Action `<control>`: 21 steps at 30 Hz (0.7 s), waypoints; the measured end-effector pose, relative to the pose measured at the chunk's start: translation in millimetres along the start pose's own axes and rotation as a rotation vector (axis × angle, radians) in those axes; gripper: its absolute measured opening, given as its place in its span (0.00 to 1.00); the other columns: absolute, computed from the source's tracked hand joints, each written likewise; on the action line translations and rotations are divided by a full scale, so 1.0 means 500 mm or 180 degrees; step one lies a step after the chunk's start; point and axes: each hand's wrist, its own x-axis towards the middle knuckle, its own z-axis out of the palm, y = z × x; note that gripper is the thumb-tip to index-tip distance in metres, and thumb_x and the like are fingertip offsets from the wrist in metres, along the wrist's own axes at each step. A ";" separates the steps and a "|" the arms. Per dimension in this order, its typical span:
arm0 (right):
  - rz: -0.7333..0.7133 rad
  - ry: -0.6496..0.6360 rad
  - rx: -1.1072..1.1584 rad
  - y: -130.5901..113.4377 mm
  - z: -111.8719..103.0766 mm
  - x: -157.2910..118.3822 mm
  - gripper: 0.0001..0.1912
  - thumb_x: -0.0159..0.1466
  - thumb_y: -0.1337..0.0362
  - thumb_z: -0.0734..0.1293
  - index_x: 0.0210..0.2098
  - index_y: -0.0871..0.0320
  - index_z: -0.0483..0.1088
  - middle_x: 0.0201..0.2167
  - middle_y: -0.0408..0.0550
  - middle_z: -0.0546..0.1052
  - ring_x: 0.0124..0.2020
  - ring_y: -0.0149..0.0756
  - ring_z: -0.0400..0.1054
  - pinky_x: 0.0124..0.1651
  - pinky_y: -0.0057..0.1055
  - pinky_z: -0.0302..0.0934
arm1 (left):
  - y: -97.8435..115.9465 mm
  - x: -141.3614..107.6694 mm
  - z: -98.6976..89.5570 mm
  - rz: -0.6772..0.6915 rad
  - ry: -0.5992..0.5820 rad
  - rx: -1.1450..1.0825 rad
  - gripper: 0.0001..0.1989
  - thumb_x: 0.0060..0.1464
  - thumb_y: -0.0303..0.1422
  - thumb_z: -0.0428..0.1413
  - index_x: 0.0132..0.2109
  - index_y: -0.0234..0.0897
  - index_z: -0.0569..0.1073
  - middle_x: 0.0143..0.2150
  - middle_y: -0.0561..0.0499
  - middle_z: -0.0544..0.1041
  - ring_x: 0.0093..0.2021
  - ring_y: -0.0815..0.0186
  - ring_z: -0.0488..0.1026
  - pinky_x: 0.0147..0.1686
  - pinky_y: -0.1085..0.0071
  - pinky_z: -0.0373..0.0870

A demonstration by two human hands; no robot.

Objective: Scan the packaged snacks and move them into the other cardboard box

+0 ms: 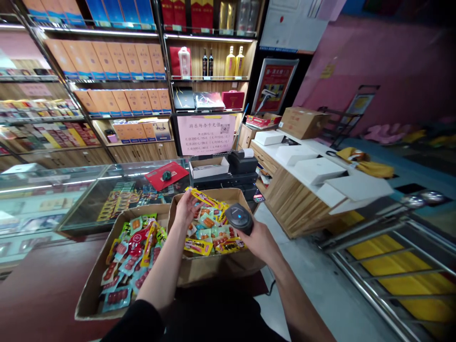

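Note:
My left hand (pixel 185 207) grips one end of a yellow snack packet (pixel 204 197), holding it over the right cardboard box (pixel 213 270). My right hand (pixel 257 240) is closed around a dark grey barcode scanner (pixel 239 218), its head turned toward the packet. That box is full of small yellow, green and red snack packets (pixel 210 235). A second, flatter cardboard box (pixel 93 280) to the left holds several red and blue packets (pixel 133 256). Both boxes rest on a dark red counter (pixel 42 289).
Behind the boxes is a glass display counter (pixel 107 190) with a red card (pixel 166 175). A cash register (pixel 228 173) with a pink sign (pixel 206 134) stands beyond. A wooden counter with white boxes (pixel 306 168) is at right. Shelves of boxes and bottles (pixel 142 61) line the back wall.

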 end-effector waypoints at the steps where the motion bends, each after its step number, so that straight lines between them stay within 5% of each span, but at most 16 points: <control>1: 0.0002 -0.0005 0.0017 0.001 0.000 0.000 0.17 0.61 0.61 0.69 0.49 0.59 0.75 0.44 0.57 0.82 0.50 0.53 0.76 0.47 0.37 0.69 | -0.001 -0.001 0.001 -0.0032 0.0042 -0.0050 0.19 0.55 0.42 0.59 0.50 0.37 0.74 0.49 0.44 0.79 0.43 0.61 0.78 0.43 0.60 0.78; 5: 0.0001 -0.0040 0.0071 0.002 -0.001 0.002 0.19 0.61 0.61 0.69 0.51 0.58 0.73 0.46 0.57 0.82 0.52 0.52 0.75 0.48 0.37 0.68 | -0.009 0.001 0.007 -0.0008 0.0169 0.0134 0.19 0.59 0.43 0.50 0.47 0.35 0.76 0.44 0.43 0.81 0.45 0.59 0.78 0.38 0.67 0.76; 9: -0.0010 -0.0023 0.0136 -0.001 -0.002 0.002 0.20 0.61 0.61 0.69 0.52 0.58 0.73 0.47 0.57 0.82 0.53 0.52 0.75 0.49 0.37 0.68 | -0.027 0.001 0.013 0.0000 0.0168 0.0934 0.18 0.56 0.45 0.54 0.42 0.35 0.77 0.37 0.45 0.81 0.39 0.60 0.78 0.36 0.69 0.74; 14: -0.0024 -0.0013 0.0153 0.000 -0.002 0.005 0.19 0.61 0.59 0.69 0.50 0.60 0.74 0.45 0.58 0.82 0.51 0.53 0.75 0.48 0.38 0.69 | -0.042 -0.017 0.023 -0.0418 -0.0705 0.1675 0.20 0.40 0.43 0.69 0.37 0.35 0.78 0.32 0.47 0.81 0.34 0.59 0.78 0.36 0.66 0.74; 21: -0.0087 0.0039 0.0313 0.008 -0.004 0.000 0.17 0.60 0.58 0.68 0.47 0.58 0.75 0.42 0.55 0.83 0.49 0.50 0.77 0.47 0.37 0.69 | -0.033 -0.023 0.036 0.0579 -0.1005 0.2702 0.18 0.43 0.41 0.67 0.40 0.36 0.80 0.35 0.50 0.81 0.40 0.56 0.77 0.40 0.68 0.72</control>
